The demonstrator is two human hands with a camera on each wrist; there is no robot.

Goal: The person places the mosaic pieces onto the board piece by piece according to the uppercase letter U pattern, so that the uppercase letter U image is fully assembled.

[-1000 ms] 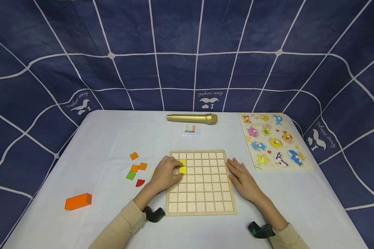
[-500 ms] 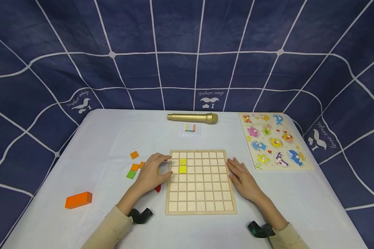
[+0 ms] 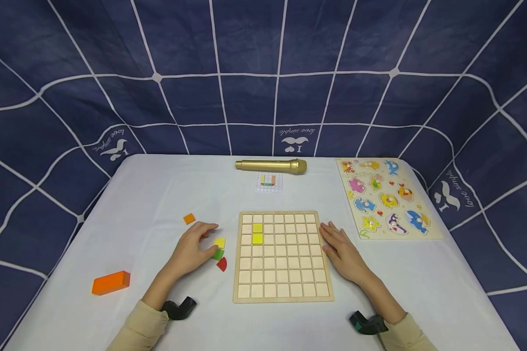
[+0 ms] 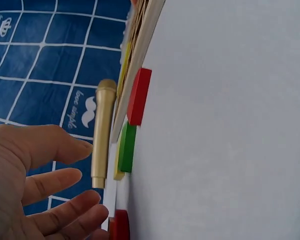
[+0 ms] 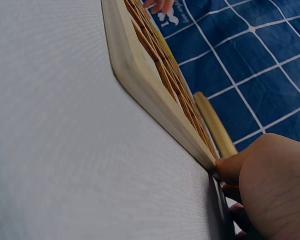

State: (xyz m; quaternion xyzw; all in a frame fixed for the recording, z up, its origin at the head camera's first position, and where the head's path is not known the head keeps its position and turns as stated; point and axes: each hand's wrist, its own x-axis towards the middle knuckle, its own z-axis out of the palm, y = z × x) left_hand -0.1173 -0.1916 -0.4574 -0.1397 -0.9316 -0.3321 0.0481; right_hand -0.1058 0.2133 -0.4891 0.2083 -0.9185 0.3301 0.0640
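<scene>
My left hand (image 3: 193, 249) hovers left of the wooden grid board (image 3: 275, 299), thumb and fingers parted and holding nothing. Its fingertips are beside a loose yellow square tile (image 3: 220, 243) and a green square tile (image 3: 218, 254). A red quarter-round tile (image 3: 221, 264) lies just nearer the front. In the left wrist view, thumb and fingers stand apart, with the green tile (image 4: 127, 148) beyond them. Two yellow squares (image 3: 257, 233) sit in adjoining cells of the board's second column. My right hand (image 3: 344, 256) rests along the board's right edge, fingers extended.
An orange square tile (image 3: 189, 219) lies beyond my left hand, which covers other loose tiles. An orange block (image 3: 111, 282) stands far left. Behind the board are a small pattern card (image 3: 269, 189) and a gold microphone (image 3: 270, 166). An animal puzzle board (image 3: 388, 200) lies at right.
My left hand has let go of a yellow tile in the board and moved left, over the loose tiles. My right hand stays at the board's edge.
</scene>
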